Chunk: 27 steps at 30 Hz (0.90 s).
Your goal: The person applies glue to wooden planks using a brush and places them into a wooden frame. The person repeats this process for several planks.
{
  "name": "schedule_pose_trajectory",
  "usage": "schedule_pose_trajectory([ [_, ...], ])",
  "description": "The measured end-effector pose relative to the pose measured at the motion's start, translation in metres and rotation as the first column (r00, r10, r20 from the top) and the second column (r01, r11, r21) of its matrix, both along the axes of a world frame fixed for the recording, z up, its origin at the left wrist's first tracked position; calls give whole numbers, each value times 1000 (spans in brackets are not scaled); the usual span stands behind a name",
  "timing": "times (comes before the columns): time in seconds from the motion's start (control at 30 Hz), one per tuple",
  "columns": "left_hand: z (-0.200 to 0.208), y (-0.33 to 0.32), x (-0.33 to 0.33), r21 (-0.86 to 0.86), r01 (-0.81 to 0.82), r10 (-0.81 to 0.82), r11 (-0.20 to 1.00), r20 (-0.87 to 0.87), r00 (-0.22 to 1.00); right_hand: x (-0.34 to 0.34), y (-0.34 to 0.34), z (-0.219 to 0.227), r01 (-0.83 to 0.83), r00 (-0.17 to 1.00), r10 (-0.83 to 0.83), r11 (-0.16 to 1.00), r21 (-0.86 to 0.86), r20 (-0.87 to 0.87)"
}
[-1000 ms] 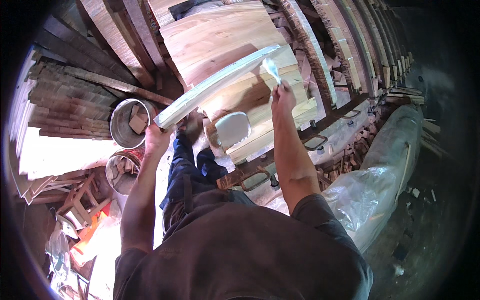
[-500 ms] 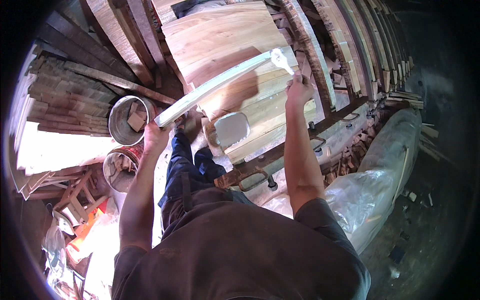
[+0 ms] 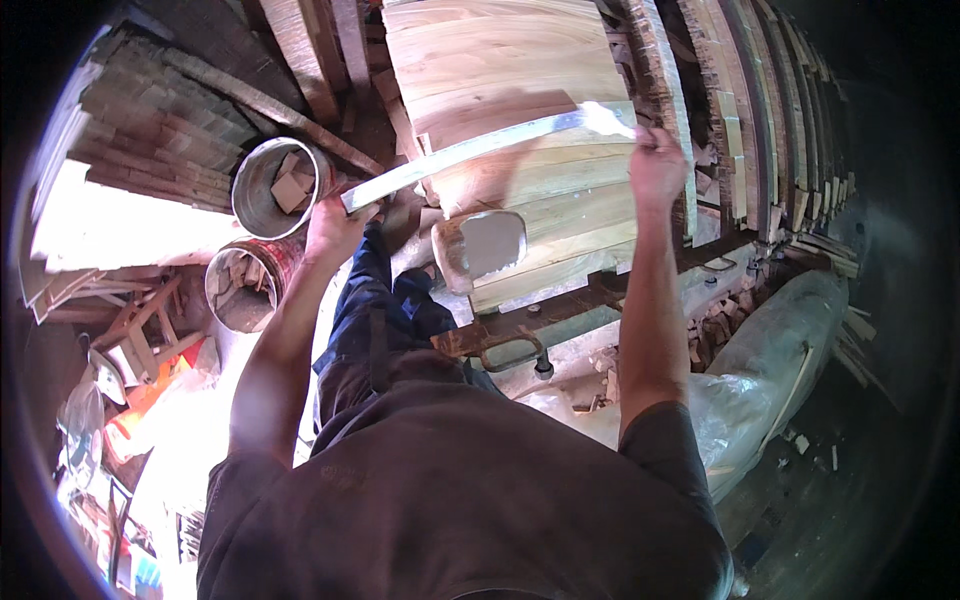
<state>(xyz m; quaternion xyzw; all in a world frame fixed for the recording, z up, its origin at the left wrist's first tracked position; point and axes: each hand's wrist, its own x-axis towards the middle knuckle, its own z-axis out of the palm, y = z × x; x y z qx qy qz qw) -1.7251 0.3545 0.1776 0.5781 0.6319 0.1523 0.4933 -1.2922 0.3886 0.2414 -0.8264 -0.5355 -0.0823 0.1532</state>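
My left hand is closed round the near end of a long wooden strip, which slants up to the right over the boards. White, glue-like stuff coats the strip's upper face. In my right hand is the handle of a brush, its head thick with the same white stuff and lying on the strip's far end. Below the strip stands a cut-open plastic container holding white liquid. Under them lies a wide panel of pale wooden boards.
Two round buckets of wood offcuts stand at the left, near stacked boards. A rusty metal beam with handles edges the panel. Clamped wood rows fill the right, with a plastic-wrapped bundle below.
Both hands, the strip and the brush have shifted right in view, as has the panel. The brush head stays at the strip's far end, with my right hand farther out.
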Motion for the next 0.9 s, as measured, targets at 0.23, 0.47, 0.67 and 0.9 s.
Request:
schedule_pose_trajectory([
  [0.23, -19, -4, -5, 35, 0, 2, 999, -57, 998, -117, -25, 19, -317, 949, 316, 946, -71, -15],
  [0.47, -43, -16, -8, -415, -211, 463, 885, 730, 502, -291, -58, 71, -684, 591, 732, 677, 271, -337],
  [0.67, -72, -14, -11, 69, -154, 141, 986, 169, 976, -252, -59, 68, -437, 713, 416, 893, 105, -565],
  [0.9, -13, -10, -2, 61, -89, 83, 994, 100, 992, -175, -51, 60, -178, 968, 177, 984, 10, -176],
])
